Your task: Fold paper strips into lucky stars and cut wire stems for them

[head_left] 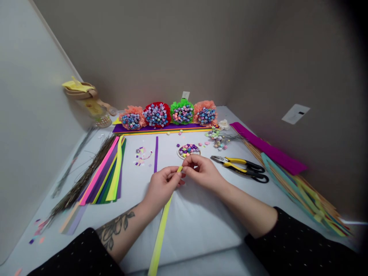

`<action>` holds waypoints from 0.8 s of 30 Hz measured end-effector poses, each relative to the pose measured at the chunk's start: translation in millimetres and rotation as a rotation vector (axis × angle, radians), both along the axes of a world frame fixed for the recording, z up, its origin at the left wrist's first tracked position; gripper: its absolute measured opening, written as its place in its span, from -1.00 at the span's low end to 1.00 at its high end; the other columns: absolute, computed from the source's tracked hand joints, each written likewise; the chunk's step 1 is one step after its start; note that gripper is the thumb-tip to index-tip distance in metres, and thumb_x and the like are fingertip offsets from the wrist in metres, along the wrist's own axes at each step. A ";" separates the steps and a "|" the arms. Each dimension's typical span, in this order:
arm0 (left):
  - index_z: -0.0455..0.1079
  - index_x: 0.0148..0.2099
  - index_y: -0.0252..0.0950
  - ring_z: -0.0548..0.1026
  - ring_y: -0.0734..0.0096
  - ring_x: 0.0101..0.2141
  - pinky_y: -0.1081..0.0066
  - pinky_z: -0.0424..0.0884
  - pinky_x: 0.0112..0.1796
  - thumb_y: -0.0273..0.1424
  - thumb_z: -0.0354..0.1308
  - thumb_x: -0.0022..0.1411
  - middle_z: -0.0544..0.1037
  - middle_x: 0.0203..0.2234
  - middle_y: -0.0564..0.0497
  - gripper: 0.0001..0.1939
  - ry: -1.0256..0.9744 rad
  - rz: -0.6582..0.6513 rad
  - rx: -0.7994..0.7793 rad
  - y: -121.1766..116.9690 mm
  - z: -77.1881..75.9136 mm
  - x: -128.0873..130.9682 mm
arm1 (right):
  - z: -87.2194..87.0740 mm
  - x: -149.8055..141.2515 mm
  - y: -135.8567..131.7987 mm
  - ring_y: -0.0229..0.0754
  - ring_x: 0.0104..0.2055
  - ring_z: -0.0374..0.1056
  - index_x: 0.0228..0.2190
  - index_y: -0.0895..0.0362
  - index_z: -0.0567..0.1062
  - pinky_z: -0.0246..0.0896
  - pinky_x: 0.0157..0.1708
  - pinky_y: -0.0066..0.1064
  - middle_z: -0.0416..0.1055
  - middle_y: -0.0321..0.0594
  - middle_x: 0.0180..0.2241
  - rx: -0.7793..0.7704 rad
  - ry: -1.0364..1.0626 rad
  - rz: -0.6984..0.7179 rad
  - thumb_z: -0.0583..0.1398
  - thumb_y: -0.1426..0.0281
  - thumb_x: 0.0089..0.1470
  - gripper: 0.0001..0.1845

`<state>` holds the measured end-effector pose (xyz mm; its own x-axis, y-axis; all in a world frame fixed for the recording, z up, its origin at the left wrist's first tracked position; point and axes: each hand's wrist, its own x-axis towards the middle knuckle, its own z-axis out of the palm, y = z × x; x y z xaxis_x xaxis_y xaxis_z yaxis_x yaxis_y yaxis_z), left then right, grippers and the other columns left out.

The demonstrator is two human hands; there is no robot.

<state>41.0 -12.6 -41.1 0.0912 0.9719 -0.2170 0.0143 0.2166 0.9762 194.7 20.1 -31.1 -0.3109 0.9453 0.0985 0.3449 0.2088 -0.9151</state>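
A yellow strip (pixel 160 239) is pinched near its end by the left hand (pixel 161 188) and right hand (pixel 202 172), fingers closed. Pliers (pixel 238 165) are placed right of the hands.

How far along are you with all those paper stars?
Four bunches of stars in ruffled paper look finished at the back. In hand: the left hand and right hand pinch the end of a yellow-green paper strip. Probably left: the fan of coloured paper strips lies flat and unfolded, and loose stars sit in a small round tray.
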 end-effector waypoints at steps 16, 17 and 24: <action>0.47 -0.23 -0.39 0.47 0.52 -0.49 0.52 0.40 -0.44 -0.23 0.18 0.10 0.56 -0.42 -0.08 -0.69 -0.366 -0.091 -0.291 3.4 3.0 -3.2 | 0.7 6.7 10.0 -0.32 -0.49 0.14 -0.54 0.15 0.33 0.07 -0.45 -0.47 0.24 -0.36 -0.56 -0.038 0.176 -0.035 0.13 0.37 -0.04 -0.88; 0.47 -0.24 -0.39 0.46 0.52 -0.51 0.52 0.40 -0.44 -0.25 0.20 0.09 0.55 -0.43 -0.08 -0.71 -0.393 -0.107 -0.330 3.4 3.7 -4.2 | 0.5 7.9 10.5 -0.33 -0.50 0.13 -0.53 0.15 0.33 0.06 -0.45 -0.47 0.24 -0.37 -0.55 -0.049 0.203 -0.038 0.13 0.36 -0.03 -0.88; 0.48 -0.24 -0.41 0.38 0.58 -0.59 0.47 0.42 -0.46 -0.31 0.19 0.08 0.46 -0.53 0.00 -0.74 -0.417 -0.138 -0.396 2.3 7.7 -6.7 | 1.9 9.2 8.9 -0.35 -0.55 0.05 -0.53 0.14 0.33 -0.02 -0.51 -0.48 0.17 -0.41 -0.59 -0.095 0.265 -0.063 0.16 0.30 -0.03 -0.83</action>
